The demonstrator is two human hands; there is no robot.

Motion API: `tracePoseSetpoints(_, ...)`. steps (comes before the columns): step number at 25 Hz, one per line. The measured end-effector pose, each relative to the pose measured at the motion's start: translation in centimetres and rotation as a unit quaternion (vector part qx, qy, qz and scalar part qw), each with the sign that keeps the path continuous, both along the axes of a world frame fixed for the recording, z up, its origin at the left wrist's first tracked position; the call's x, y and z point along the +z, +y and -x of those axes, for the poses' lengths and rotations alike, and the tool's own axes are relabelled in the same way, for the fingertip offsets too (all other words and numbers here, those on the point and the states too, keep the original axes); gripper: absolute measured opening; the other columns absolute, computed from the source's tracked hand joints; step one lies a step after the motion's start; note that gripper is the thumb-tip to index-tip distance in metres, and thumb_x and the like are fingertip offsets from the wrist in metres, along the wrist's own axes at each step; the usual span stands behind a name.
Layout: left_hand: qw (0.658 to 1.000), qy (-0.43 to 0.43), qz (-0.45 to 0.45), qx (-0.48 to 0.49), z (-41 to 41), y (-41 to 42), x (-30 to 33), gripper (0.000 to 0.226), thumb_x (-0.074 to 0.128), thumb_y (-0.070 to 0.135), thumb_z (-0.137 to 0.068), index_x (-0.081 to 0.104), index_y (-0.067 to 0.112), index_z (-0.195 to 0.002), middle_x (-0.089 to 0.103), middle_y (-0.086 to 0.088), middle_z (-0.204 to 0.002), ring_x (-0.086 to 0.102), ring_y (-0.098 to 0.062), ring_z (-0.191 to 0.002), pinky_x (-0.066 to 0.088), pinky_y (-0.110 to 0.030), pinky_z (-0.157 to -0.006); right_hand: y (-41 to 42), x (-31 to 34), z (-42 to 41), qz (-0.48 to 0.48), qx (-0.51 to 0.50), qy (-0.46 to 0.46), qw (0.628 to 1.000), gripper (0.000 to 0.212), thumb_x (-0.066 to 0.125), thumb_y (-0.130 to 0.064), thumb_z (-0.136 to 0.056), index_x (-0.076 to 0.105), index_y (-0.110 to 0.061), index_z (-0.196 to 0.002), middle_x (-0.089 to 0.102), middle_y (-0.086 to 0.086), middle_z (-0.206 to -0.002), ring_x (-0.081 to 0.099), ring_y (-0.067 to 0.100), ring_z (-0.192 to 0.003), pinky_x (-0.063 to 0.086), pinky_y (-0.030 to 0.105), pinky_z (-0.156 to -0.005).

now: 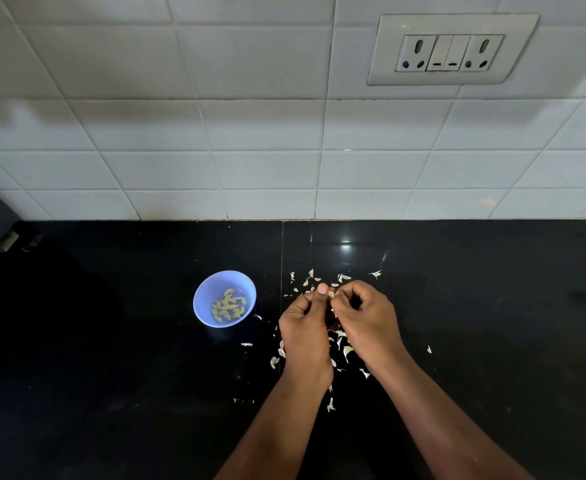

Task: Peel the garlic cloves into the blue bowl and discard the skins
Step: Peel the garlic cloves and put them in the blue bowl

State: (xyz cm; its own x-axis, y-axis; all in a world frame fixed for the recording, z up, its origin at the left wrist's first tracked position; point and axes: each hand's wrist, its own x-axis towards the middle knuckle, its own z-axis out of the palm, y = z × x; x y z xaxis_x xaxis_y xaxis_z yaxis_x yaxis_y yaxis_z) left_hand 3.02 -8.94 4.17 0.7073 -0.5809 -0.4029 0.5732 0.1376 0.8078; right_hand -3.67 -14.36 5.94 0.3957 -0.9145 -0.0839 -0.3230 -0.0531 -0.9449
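A small blue bowl stands on the black counter, left of my hands, with several peeled yellowish garlic cloves inside. My left hand and my right hand meet fingertip to fingertip above the counter, both pinched on one small garlic clove, which is mostly hidden by the fingers. White garlic skins lie scattered around and under both hands.
The black counter runs back to a white tiled wall. A double socket plate is set in the wall at upper right. A seam in the counter runs between bowl and hands.
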Motion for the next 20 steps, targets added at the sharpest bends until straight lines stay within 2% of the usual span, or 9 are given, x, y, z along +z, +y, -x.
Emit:
tracePoseSetpoints(3,0.998,0.059,0.028,-0.011,-0.1,0.1,0.5,0.026,0.067,0.018,-0.102,0.078,0.008,-0.08,0.075,-0.011,-0.08,0.072,-0.019,-0.074,0.059,-0.03,-0.072,-0.2,-0.1,0.1,0.066,0.015,0.027,0.997,0.019,0.069,-0.02,-0.093,0.064,-0.013,-0.075,0.066,0.002,-0.074,0.062,0.019,-0.069,0.058,0.04,-0.066)
tracePoseSetpoints(6,0.992,0.12,0.051,0.0,-0.3,-0.2,0.4,0.023,0.064,0.014,-0.103,0.076,0.005,-0.085,0.076,-0.01,-0.083,0.075,-0.018,-0.076,0.062,-0.029,-0.073,-0.3,-0.1,-0.1,0.099,0.021,0.054,0.993,0.02,0.068,-0.022,-0.094,0.063,-0.015,-0.076,0.066,-0.002,-0.078,0.063,0.016,-0.073,0.055,0.034,-0.067)
tracePoseSetpoints(10,0.982,0.175,0.066,-0.026,-0.7,-0.1,-0.3,0.018,0.062,0.018,-0.103,0.072,0.006,-0.096,0.074,-0.01,-0.087,0.073,-0.017,-0.074,0.06,-0.026,-0.064,-0.4,0.0,-0.8,0.006,-0.008,0.032,0.999,0.019,0.068,-0.02,-0.094,0.067,-0.009,-0.078,0.072,0.004,-0.074,0.065,0.014,-0.064,0.053,0.028,-0.058)
tracePoseSetpoints(12,0.992,0.119,0.042,-0.029,-0.9,-0.1,-0.7,0.015,0.065,0.018,-0.102,0.072,0.006,-0.096,0.073,-0.012,-0.087,0.07,-0.02,-0.074,0.058,-0.029,-0.064,-0.4,-0.1,-0.7,-0.014,-0.006,0.025,1.0,0.019,0.068,-0.019,-0.094,0.068,-0.007,-0.079,0.071,0.006,-0.072,0.058,0.009,-0.057,0.049,0.025,-0.053)
tracePoseSetpoints(14,1.0,-0.004,-0.002,-0.01,-1.2,-0.1,-0.9,0.01,0.072,0.016,-0.099,0.072,0.007,-0.102,0.072,-0.016,-0.091,0.063,-0.022,-0.072,0.053,-0.032,-0.06,-0.5,0.0,-0.5,-0.008,-0.001,0.026,1.0,0.019,0.067,-0.018,-0.095,0.067,-0.004,-0.082,0.067,0.009,-0.071,0.048,0.005,-0.052,0.042,0.019,-0.049)
tracePoseSetpoints(16,0.994,-0.104,-0.029,-0.019,-1.7,-0.1,-0.7,0.007,0.073,0.017,-0.098,0.075,0.012,-0.101,0.073,-0.019,-0.091,0.06,-0.022,-0.068,0.05,-0.035,-0.058,-0.6,0.0,-0.4,-0.005,-0.003,0.019,1.0,0.021,0.066,-0.019,-0.096,0.066,-0.002,-0.084,0.063,0.009,-0.068,0.045,0.003,-0.05,0.038,0.017,-0.047)
tracePoseSetpoints(18,0.987,-0.143,-0.037,-0.069,-1.8,0.1,-0.2,0.019,0.068,0.025,-0.103,0.081,0.016,-0.093,0.073,-0.023,-0.088,0.06,-0.024,-0.069,0.05,-0.038,-0.063,-0.9,0.1,-0.4,0.01,-0.006,0.024,1.0,0.024,0.066,-0.022,-0.097,0.064,-0.004,-0.081,0.059,0.004,-0.064,0.044,0.003,-0.047,0.037,0.017,-0.047)
tracePoseSetpoints(20,0.987,-0.122,-0.028,-0.1,-1.9,0.4,0.3,0.022,0.068,0.026,-0.103,0.082,0.013,-0.092,0.076,-0.021,-0.088,0.064,-0.024,-0.072,0.053,-0.038,-0.066,-1.0,0.1,-0.3,0.035,-0.001,0.029,0.999,0.026,0.067,-0.024,-0.097,0.063,-0.007,-0.078,0.06,0.002,-0.064,0.046,0.003,-0.05,0.039,0.017,-0.049)
